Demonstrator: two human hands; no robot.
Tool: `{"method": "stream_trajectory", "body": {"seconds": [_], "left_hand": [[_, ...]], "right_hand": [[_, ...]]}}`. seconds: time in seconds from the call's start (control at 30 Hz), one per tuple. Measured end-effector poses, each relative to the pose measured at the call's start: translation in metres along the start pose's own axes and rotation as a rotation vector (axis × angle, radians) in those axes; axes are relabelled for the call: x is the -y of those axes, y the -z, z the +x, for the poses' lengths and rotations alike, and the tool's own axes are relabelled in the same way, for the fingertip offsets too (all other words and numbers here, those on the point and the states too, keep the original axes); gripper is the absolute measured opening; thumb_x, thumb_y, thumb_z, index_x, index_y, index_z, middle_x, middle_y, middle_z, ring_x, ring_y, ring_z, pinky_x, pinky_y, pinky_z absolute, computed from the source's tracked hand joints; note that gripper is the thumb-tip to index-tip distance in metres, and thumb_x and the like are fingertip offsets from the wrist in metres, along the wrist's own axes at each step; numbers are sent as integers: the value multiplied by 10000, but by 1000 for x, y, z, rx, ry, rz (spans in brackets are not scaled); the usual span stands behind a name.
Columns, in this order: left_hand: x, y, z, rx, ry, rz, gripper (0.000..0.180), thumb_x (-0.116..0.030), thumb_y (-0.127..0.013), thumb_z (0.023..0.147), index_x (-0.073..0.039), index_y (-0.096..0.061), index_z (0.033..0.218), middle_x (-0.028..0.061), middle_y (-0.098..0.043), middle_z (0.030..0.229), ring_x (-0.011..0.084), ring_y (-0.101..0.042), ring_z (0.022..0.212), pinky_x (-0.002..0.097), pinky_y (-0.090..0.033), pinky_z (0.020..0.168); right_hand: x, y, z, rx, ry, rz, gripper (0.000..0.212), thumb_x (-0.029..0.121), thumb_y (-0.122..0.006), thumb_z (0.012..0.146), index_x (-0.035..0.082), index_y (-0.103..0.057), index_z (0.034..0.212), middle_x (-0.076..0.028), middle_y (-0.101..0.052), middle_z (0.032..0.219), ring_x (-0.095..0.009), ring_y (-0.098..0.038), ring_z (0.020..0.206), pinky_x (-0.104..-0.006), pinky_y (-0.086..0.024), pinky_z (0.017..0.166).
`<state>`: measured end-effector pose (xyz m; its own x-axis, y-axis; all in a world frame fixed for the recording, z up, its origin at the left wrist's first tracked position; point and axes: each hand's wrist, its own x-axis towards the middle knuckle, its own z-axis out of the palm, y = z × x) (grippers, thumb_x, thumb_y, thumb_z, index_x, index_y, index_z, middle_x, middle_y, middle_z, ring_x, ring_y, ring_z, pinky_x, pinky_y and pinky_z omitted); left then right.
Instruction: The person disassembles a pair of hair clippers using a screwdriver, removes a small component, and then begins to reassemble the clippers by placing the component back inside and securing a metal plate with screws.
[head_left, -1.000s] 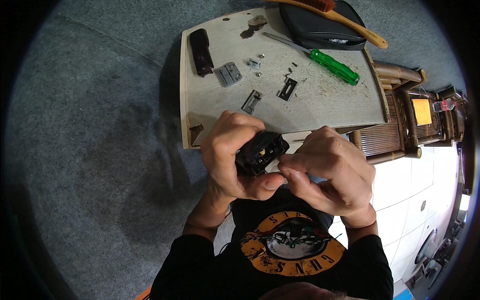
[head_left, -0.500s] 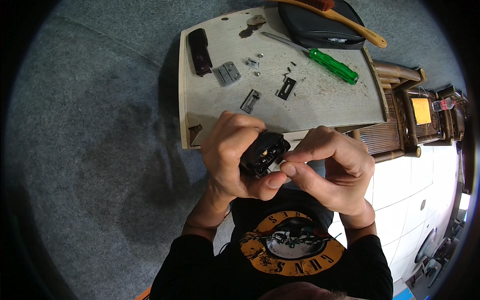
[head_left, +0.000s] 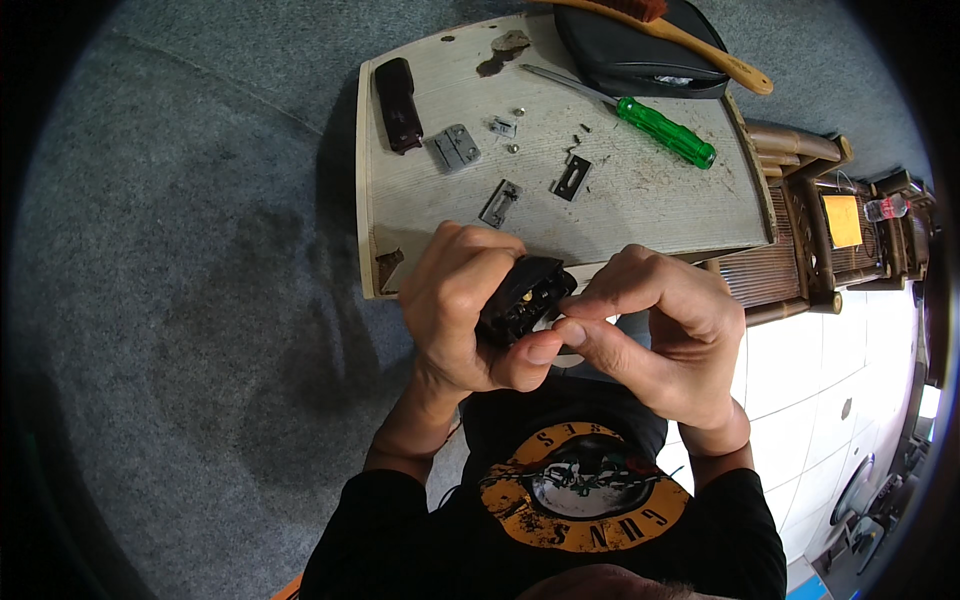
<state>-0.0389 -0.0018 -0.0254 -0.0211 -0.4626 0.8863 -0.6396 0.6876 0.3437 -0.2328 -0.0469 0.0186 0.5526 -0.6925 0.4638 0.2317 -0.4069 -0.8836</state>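
Note:
My left hand (head_left: 450, 305) is wrapped round a black hair clipper body (head_left: 522, 298). Its open end faces up, with a small brass-coloured part showing inside. The thumb and index finger of my right hand (head_left: 660, 335) are pinched at the right edge of that opening. Something small and pale shows by these fingertips, too hidden to name. Beyond my hands, a metal clipper blade (head_left: 456, 147), a slotted grey plate (head_left: 500, 204) and a black slotted plate (head_left: 571, 178) lie on a pale wooden board (head_left: 660, 215).
On the board also lie a dark casing piece (head_left: 399, 105), a small bracket (head_left: 503, 127), several tiny screws (head_left: 586, 128) and a green-handled screwdriver (head_left: 665, 132). At the back right sits a black pouch (head_left: 625, 55), with a wooden-handled brush (head_left: 715, 55) across it. Bamboo furniture (head_left: 765, 275) stands to the right.
The clipper body and both hands have shifted slightly up and left. My right fingertips stay pinched at the opening's edge. Things on the board lie as before.

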Motion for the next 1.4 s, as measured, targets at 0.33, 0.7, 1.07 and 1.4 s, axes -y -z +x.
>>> {"method": "stream_trajectory", "body": {"seconds": [0.33,0.7,1.07,1.4], "left_hand": [[-1,-1,3,-3,-28,84,588,-541,-736,904,-40,-521,1125,128,-650,817,212,-615,638,324,-466,541],[-1,-1,0,18,35,72,541,-526,-683,947,-36,-530,1118,102,-641,789,201,-595,620,328,-455,535],[-29,5,11,-30,517,-197,471,-434,-635,995,32,-587,1039,78,-608,811,136,-564,672,291,-458,596],[-25,4,8,18,347,-106,684,-655,-475,1002,24,-535,1060,105,-616,825,172,-610,727,312,-488,658]], "right_hand": [[-2,1,-1,-14,-15,-28,82,25,-806,858,7,-744,907,-75,-739,832,-130,-723,733,-260,-542,623],[1,-1,2,-28,90,-174,109,12,-804,849,-14,-744,937,-91,-718,823,-151,-708,708,-272,-525,569],[11,0,18,5,166,-293,123,27,-802,817,-9,-760,927,-93,-670,780,-187,-667,640,-320,-497,528],[14,4,17,50,65,-154,117,11,-826,796,7,-772,900,-90,-727,801,-143,-660,666,-266,-487,574]]}}
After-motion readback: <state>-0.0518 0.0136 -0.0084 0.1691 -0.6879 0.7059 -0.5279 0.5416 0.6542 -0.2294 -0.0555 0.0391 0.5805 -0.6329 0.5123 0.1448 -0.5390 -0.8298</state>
